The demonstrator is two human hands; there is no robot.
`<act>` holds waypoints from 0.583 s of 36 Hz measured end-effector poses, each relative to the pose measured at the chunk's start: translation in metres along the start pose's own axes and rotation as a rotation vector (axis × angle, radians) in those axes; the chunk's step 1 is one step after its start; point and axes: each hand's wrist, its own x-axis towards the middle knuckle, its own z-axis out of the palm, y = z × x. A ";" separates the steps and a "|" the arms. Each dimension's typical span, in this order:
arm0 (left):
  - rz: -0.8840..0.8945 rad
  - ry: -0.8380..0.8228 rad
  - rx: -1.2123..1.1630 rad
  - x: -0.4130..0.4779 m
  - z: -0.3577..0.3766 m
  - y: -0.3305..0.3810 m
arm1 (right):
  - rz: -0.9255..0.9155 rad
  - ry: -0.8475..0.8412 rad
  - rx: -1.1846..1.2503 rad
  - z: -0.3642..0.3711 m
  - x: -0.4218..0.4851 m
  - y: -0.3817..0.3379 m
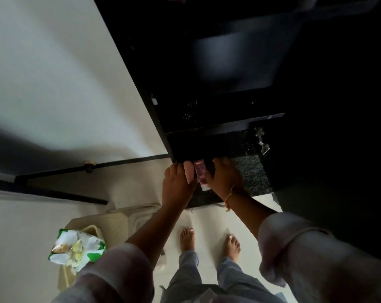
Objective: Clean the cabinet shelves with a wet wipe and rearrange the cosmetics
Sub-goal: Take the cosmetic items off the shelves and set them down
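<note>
Both my hands meet at the front edge of a dark speckled shelf [254, 171] low in the black cabinet [207, 119]. My left hand [177, 182] is closed around a pale pink tube [189, 172]. My right hand [225, 177] grips a darker pink tube [201, 172] with a white end, and something dark is under its fingers that I cannot make out. The two tubes touch each other between my hands. A green and white wet wipe pack [76, 247] lies on a cream plastic stool [110, 224] at lower left.
The open cabinet door [60, 84], white on its inside, stands wide to the left. The shelf above [224, 125] is dark with a few glinting small items [260, 139] at its right. My bare feet [209, 241] stand on the white floor below.
</note>
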 end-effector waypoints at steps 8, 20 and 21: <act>0.204 0.234 0.078 -0.002 -0.068 0.051 | -0.156 0.365 -0.102 -0.082 -0.028 -0.005; 0.519 0.750 -0.151 0.026 -0.196 0.161 | -0.320 0.946 0.064 -0.241 -0.025 -0.064; 0.535 0.768 -0.174 0.030 -0.205 0.171 | -0.318 0.978 0.080 -0.253 -0.023 -0.067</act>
